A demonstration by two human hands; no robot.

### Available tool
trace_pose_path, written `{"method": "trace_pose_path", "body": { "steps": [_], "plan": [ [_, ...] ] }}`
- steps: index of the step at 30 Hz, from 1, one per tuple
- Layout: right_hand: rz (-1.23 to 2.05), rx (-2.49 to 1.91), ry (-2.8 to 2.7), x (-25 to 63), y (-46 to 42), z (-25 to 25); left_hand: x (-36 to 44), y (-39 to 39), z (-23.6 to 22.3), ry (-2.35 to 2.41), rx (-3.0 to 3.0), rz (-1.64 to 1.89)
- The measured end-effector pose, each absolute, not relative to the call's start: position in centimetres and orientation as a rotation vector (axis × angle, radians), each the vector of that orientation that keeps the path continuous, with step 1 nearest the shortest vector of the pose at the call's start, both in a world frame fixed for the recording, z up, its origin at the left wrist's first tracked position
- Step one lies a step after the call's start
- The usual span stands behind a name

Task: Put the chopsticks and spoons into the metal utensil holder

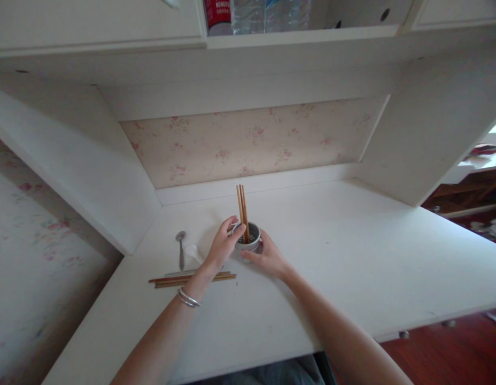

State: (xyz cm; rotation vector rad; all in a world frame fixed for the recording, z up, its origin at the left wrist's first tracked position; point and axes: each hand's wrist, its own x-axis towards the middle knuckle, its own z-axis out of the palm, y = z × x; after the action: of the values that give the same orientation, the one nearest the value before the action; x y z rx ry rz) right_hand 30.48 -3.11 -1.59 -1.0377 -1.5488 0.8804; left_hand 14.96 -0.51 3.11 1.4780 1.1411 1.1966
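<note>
A small grey perforated holder (250, 237) stands on the white desk (352, 256). Brown chopsticks (242, 206) stand upright in it, leaning on its left rim. My left hand (223, 246) pinches those chopsticks just above the rim. My right hand (268, 256) cups the holder's near right side and steadies it. More brown chopsticks (171, 280) lie flat on the desk under my left wrist, which wears silver bangles.
A metal spoon (180, 247) and a white spoon (193, 251) lie left of my left hand. A floral back panel (252, 141) closes the desk alcove. A shelf above holds water bottles (268, 13) and a red can (216, 15).
</note>
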Motion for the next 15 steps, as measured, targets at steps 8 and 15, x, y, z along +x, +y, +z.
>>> {"method": "trace_pose_path", "body": {
  "steps": [8, 15],
  "plan": [
    [0.925, -0.883, -1.662, 30.9, -3.4, 0.0, 17.4, -3.5, 0.3, 1.003, 1.428, 1.309],
    [1.132, -0.954, -1.633, 33.9, -3.7, 0.7, 17.4, -3.9, -0.5, 1.054, 1.394, 1.329]
  ]
}}
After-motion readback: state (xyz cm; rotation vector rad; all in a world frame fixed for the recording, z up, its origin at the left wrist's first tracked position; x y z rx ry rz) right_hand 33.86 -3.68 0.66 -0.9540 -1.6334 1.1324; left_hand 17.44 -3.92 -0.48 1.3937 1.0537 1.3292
